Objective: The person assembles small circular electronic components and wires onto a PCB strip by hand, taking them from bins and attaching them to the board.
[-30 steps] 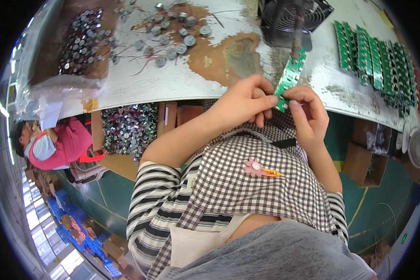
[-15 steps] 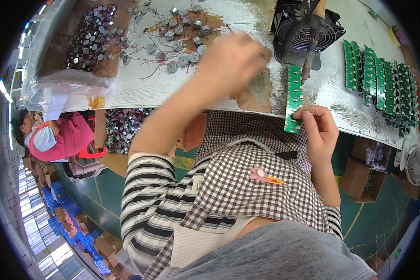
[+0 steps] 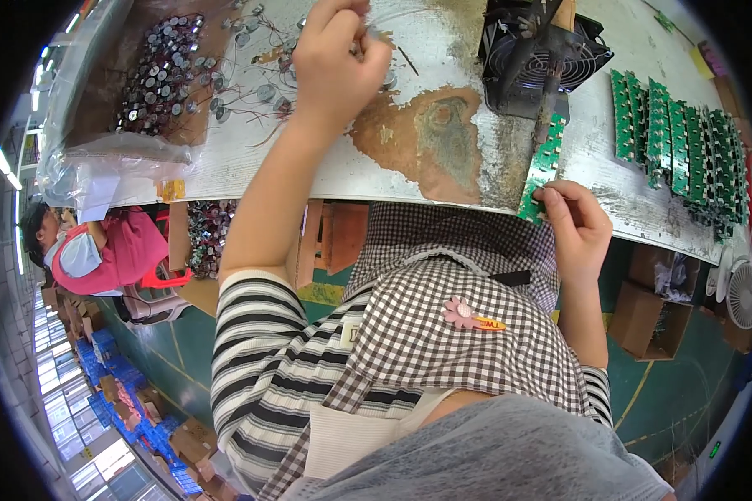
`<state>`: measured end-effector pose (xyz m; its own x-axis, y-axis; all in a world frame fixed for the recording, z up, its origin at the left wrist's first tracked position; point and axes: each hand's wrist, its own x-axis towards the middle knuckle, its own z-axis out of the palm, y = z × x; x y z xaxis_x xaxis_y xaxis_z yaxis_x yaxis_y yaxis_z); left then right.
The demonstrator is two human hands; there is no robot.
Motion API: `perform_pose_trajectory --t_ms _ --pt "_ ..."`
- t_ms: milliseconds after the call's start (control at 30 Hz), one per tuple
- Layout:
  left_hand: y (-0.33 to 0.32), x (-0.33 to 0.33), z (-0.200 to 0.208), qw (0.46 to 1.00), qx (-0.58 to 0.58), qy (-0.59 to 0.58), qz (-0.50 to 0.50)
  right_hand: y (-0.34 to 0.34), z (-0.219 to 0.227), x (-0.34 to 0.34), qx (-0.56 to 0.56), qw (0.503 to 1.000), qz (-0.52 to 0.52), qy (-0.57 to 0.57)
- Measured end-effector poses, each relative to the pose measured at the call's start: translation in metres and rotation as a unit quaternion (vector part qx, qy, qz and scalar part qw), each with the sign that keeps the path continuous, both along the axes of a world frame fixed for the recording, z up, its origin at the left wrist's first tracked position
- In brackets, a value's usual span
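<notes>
My right hand (image 3: 575,227) grips the lower end of a narrow green circuit board strip (image 3: 543,163) at the near edge of the worn white workbench (image 3: 409,171). My left hand (image 3: 336,58) reaches far across the bench, its fingers closed around something small among the loose round silver parts with thin red wires (image 3: 251,83). What the fingers pinch is hidden by the hand. A checked apron and striped sleeves fill the lower part of the head view.
A black cooling fan (image 3: 539,54) stands just beyond the strip. Rows of green circuit boards (image 3: 677,138) lie at the right. A heap of round parts (image 3: 154,71) and a clear plastic bag (image 3: 109,163) sit at the left. A person in red (image 3: 100,250) sits at lower left.
My left hand let go of the strip and swung out to the loose round parts at the far side. My right hand kept the strip and lowered slightly.
</notes>
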<state>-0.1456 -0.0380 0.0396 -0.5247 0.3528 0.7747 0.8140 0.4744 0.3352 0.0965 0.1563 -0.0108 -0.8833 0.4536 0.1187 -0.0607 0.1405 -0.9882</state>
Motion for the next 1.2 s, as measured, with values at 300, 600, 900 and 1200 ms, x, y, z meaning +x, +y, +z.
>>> perform_pose_trajectory --t_ms 300,600,900,1200 --pt "0.001 0.117 -0.019 0.588 0.117 -0.747 -0.287 -0.005 -0.005 -0.004 0.045 0.985 0.028 0.163" --pt "0.034 0.118 -0.027 0.635 0.167 -0.721 -0.221 -0.002 -0.008 -0.028 0.224 0.945 -0.049 0.233" --pt "0.05 0.115 -0.021 0.687 0.158 -0.669 -0.235 -0.003 -0.005 -0.028 0.149 0.963 -0.029 0.223" --pt "0.059 0.116 -0.027 0.725 0.181 -0.619 -0.243 -0.001 -0.002 -0.033 0.209 0.945 -0.068 0.24"
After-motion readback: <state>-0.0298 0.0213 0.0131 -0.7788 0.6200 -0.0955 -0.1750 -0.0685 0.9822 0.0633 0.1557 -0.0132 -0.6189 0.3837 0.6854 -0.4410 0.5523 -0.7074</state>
